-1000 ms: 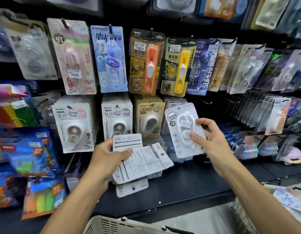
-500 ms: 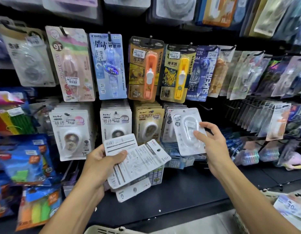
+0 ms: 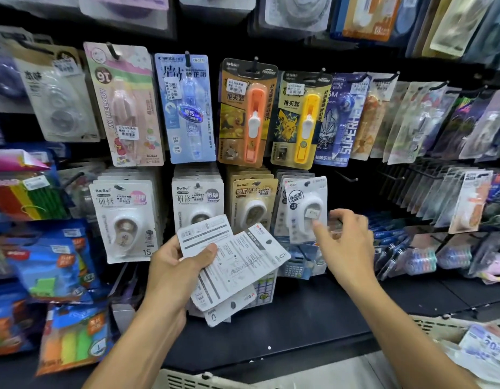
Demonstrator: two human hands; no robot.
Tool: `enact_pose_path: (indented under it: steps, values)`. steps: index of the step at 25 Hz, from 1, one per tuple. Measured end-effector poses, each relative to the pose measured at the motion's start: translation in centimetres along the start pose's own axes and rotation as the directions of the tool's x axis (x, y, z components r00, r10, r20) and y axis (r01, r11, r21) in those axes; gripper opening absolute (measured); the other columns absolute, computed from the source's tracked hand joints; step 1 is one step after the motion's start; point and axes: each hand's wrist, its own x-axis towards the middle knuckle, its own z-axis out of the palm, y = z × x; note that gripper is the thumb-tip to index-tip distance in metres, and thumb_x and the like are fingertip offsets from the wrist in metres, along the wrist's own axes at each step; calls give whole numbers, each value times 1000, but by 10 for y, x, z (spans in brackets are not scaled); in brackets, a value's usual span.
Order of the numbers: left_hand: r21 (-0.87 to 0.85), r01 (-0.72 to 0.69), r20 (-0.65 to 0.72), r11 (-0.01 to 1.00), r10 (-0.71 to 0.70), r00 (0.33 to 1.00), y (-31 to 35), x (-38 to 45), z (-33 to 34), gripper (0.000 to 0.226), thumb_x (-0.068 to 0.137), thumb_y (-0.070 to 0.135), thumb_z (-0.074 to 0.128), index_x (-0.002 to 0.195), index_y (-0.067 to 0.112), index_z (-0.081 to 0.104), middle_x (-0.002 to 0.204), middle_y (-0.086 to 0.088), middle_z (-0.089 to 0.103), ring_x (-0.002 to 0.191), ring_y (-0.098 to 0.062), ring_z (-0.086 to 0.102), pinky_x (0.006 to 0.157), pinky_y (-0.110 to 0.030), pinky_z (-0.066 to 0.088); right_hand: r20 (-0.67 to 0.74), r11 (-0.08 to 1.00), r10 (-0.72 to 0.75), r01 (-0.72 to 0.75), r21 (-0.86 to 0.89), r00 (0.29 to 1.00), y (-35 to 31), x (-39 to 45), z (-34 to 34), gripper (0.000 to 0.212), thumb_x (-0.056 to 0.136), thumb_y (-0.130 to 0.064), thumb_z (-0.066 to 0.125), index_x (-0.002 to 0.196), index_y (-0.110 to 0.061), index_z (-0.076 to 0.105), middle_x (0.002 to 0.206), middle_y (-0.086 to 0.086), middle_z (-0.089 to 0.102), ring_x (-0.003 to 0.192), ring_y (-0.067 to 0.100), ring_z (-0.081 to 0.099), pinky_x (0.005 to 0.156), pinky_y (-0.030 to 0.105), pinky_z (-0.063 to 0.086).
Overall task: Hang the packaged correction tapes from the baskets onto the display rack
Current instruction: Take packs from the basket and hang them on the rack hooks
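Item: white carded correction tape (image 3: 306, 210), fourth column of the lower row on the display rack (image 3: 355, 60), at about 1 o'clock from our left hand (image 3: 174, 269). Status: the card appears seated on its peg in front of a stack of like cards, hanging slightly tilted; we cannot see the peg tip through the hang hole clearly enough to confirm full seating. Right hand (image 3: 345, 242): just beside the card at its 4 o'clock, forearm rising from 5 o'clock of the view, wrist straight, fingers loosely spread and blurred; the forefinger tip lies at or near the lower edge of the blister. Its grip reads as open and empty, though we cannot rule out a light touch. Left hand: forearm entering from 7 o'clock, palm toward us, grip closed with thumb on top around a fanned stack of packs (image 3: 234, 265) held backs outward, printed side showing. Baskets: one rim (image 3: 187, 381) at 6 o'clock, another (image 3: 436, 327) at 4 o'clock holding more stock. Handling note, as our judgement: to do this step well we should nudge the card fully back along the peg and square it with the stack behind, then draw a single pack from the fan by its top edge, turn it face outward, and line the hang hole with the peg before pushing. Risk: loosening the left grip may spill the fan onto the shelf (image 3: 313, 318).
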Motion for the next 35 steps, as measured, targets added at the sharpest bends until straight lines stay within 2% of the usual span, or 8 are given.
enact_pose_path:
  steps: [2, 4, 9, 15, 17, 21, 27, 35]
  values:
    - [-36, 46, -8, 998, -46, 999, -2, 0, 2, 20, 90, 0, 71, 96, 19, 74, 95, -10, 80, 87, -30, 78, 83, -51, 60, 371, 922, 4, -148, 359, 929, -11, -12, 5, 21, 94, -11, 62, 113, -19, 65, 120, 10, 69, 92, 15, 66, 76, 30, 54]
    - [-49, 109, -4, 993, -109, 994, -7, -1, 5, 19, 88, 0, 71, 98, 15, 75, 95, -11, 80, 81, -26, 77, 82, -46, 60, 682, 802, -145, -319, 506, 717, -19, -32, 18, 41, 81, -1, 67, 119, -16, 66, 120, 9, 73, 103, 18, 70, 85, 31, 57]
    - [-32, 207, 115, 978, -202, 973, -15, -10, 14, 22, 82, 4, 76, 104, 7, 75, 92, -18, 79, 70, -27, 75, 61, -34, 61, 743, 591, -237, -514, 622, 626, -26, -58, 41, 75, 64, -29, 92, 131, -16, 61, 124, 7, 71, 119, 24, 64, 106, 37, 46]
    - [4, 184, 72, 983, -184, 980, -10, -5, 8, 8, 95, 11, 68, 101, 10, 73, 86, -16, 79, 69, -30, 78, 51, -38, 61, 439, 501, -76, -346, 793, 895, -36, -22, 24, 47, 62, -38, 90, 100, -19, 70, 98, 4, 77, 91, 20, 71, 78, 35, 58]
    - [14, 169, 33, 986, -169, 985, -6, -1, 2, 9, 97, 13, 64, 98, 14, 73, 84, -11, 80, 68, -26, 78, 53, -38, 61, 278, 704, 54, -234, 671, 959, -33, 3, 11, 38, 76, -33, 83, 108, -22, 69, 99, 0, 77, 87, 20, 73, 65, 37, 61]
    - [27, 161, 17, 987, -162, 987, -2, 4, -4, 15, 94, 8, 62, 100, 14, 74, 93, -11, 80, 86, -32, 78, 84, -52, 60, 132, 944, 186, -215, 252, 974, -11, 25, 8, 84, 77, -42, 81, 147, -27, 39, 140, 3, 57, 117, 27, 63, 93, 53, 56]
    - [31, 135, 37, 990, -136, 990, 1, 3, -2, 20, 94, 8, 61, 100, 19, 76, 99, -8, 80, 97, -31, 76, 99, -59, 52, 10, 973, 41, -42, 227, 999, -4, 26, 15, 50, 71, -50, 81, 105, -37, 47, 110, -7, 58, 100, 23, 62, 77, 45, 55]
    - [59, 128, 37, 990, -131, 991, 1, -1, 0, 22, 94, 8, 59, 102, 20, 75, 101, -8, 80, 99, -35, 75, 97, -62, 51, -144, 986, -17, 40, 160, 990, -11, 30, 18, 55, 77, -57, 78, 118, -31, 53, 110, -10, 52, 107, 16, 47, 82, 37, 41]
